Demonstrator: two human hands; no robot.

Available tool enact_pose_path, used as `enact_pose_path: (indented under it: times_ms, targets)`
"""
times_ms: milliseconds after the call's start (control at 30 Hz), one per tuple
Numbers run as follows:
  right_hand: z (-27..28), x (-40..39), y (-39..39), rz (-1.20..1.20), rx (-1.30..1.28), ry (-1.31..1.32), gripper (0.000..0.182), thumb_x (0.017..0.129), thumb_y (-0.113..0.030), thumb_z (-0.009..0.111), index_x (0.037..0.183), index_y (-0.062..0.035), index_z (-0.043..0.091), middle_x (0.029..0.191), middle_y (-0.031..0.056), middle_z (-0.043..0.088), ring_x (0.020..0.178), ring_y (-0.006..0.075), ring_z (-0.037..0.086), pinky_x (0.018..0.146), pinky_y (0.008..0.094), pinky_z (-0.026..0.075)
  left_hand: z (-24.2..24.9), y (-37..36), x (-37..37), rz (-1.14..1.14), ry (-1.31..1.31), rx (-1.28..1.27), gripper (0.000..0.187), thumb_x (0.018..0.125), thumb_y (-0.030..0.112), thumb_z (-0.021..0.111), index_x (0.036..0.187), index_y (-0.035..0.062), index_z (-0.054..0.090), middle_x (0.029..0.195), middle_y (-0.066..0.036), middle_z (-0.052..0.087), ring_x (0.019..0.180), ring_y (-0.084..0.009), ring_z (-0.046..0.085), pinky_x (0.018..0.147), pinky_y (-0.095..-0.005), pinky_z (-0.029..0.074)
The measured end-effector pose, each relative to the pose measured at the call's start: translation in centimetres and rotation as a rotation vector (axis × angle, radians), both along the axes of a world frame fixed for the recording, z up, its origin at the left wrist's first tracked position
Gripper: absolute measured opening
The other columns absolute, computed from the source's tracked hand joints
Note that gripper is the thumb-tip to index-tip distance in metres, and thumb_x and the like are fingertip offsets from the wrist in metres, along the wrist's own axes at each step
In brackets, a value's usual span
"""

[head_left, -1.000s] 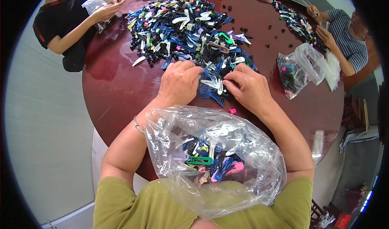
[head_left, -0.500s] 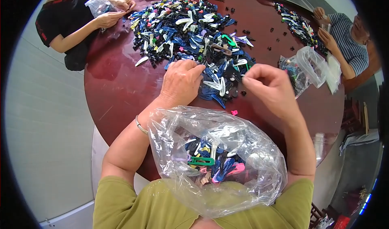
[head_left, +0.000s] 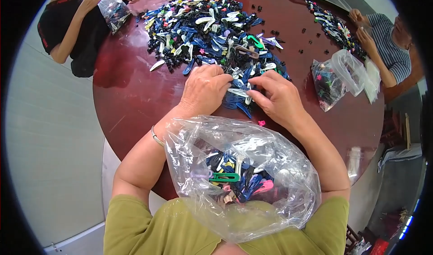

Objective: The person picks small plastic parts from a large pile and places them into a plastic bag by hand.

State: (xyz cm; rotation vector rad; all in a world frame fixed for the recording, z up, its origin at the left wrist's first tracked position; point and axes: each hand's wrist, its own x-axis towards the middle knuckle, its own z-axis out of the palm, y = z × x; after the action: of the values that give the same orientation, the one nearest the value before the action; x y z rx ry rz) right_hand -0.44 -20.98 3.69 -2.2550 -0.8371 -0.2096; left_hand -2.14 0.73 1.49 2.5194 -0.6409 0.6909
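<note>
A heap of hair clips (head_left: 198,34), mostly navy, black and white, covers the table's middle. My left hand (head_left: 204,89) rests at its near edge, fingers curled together against the clips; whatever the fingertips hold is hidden. Across a small gap, my right hand (head_left: 278,98) has thumb and forefinger apart beside a white snap clip (head_left: 238,92) and the navy clips (head_left: 232,104) below it. Against my body sits a clear plastic bag (head_left: 288,183), its mouth wide, with mixed clips inside, including a green clip (head_left: 224,177) and a pink one (head_left: 264,187).
A small pink claw clip (head_left: 261,123) lies on the dark red table (head_left: 131,106). At the right stands a filled clear bag (head_left: 329,81), near a co-worker in stripes (head_left: 383,43) with a smaller clip pile (head_left: 333,29). Another person (head_left: 63,25) holds a bag (head_left: 112,11).
My right hand has moved left to the clips near my left hand, its pinch now parted. My left hand stays almost still. The person at left has raised one hand above their bag.
</note>
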Motion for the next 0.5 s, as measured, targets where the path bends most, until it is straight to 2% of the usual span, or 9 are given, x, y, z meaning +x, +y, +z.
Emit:
enact_pose_path:
  times_ms: [67, 200, 300, 400, 433, 500]
  targets:
    - [-0.4, -0.1, 0.3, 0.015, -0.036, -0.055, 0.021, 0.08, -0.021, 0.072, 0.095, -0.0074, 0.069, 0.087, 0.0081, 0.062, 0.072, 0.0267, 0.064, 0.063, 0.0365, 0.052, 0.1, 0.0, -0.1, -0.012, -0.002, 0.007, 0.012, 0.08, 0.01, 0.067, 0.091, 0.0074, 0.07, 0.085, -0.007, 0.062, 0.083, -0.0269, 0.06, 0.075, -0.0386, 0.045]
    - [-0.5, -0.3, 0.6, -0.016, -0.042, -0.084, 0.016, 0.08, -0.021, 0.072, 0.088, -0.0079, 0.07, 0.084, 0.0072, 0.061, 0.071, 0.0276, 0.063, 0.062, 0.0369, 0.051, 0.2, 0.0, -0.1, -0.033, -0.001, 0.015, 0.012, 0.08, 0.009, 0.067, 0.092, 0.0071, 0.07, 0.085, -0.007, 0.062, 0.084, -0.027, 0.06, 0.075, -0.0382, 0.045]
    - [-0.2, 0.0, 0.4, -0.02, 0.1, -0.052, 0.011, 0.08, -0.015, 0.072, 0.083, -0.0052, 0.07, 0.08, 0.0058, 0.062, 0.065, 0.0205, 0.063, 0.057, 0.0312, 0.049, 0.2, -0.1, -0.1, -0.025, -0.029, -0.008, 0.012, 0.081, 0.009, 0.066, 0.092, 0.0065, 0.069, 0.087, -0.008, 0.064, 0.085, -0.0279, 0.061, 0.076, -0.0386, 0.046]
    - [2.2, -0.2, -0.4, -0.008, 0.383, 0.23, 0.007, 0.08, -0.008, 0.072, 0.081, -0.0019, 0.07, 0.077, 0.0033, 0.063, 0.062, 0.0102, 0.058, 0.055, 0.0243, 0.045, 0.3, -0.1, 0.0, -0.009, -0.03, -0.055, 0.011, 0.081, 0.008, 0.065, 0.092, 0.0057, 0.069, 0.089, -0.009, 0.065, 0.086, -0.0291, 0.062, 0.077, -0.0393, 0.047]
    - [3.4, -0.7, -0.8, 0.009, 0.449, 0.285, 0.006, 0.08, -0.005, 0.072, 0.082, 0.0004, 0.07, 0.076, 0.0019, 0.063, 0.064, 0.0044, 0.054, 0.056, 0.0199, 0.041, 0.3, -0.1, 0.0, -0.005, -0.027, -0.066, 0.011, 0.082, 0.008, 0.065, 0.091, 0.0054, 0.068, 0.089, -0.009, 0.065, 0.086, -0.0294, 0.062, 0.077, -0.0395, 0.047]
    - [6.4, -2.1, -1.8, 0.082, 0.48, 0.331, 0.004, 0.079, -0.003, 0.073, 0.081, -0.0003, 0.07, 0.075, 0.0024, 0.063, 0.063, 0.0046, 0.053, 0.055, 0.0203, 0.04, 0.2, 0.0, 0.0, 0.004, -0.018, -0.089, 0.01, 0.082, 0.008, 0.064, 0.091, 0.0047, 0.068, 0.089, -0.01, 0.065, 0.086, -0.0301, 0.062, 0.077, -0.04, 0.048]
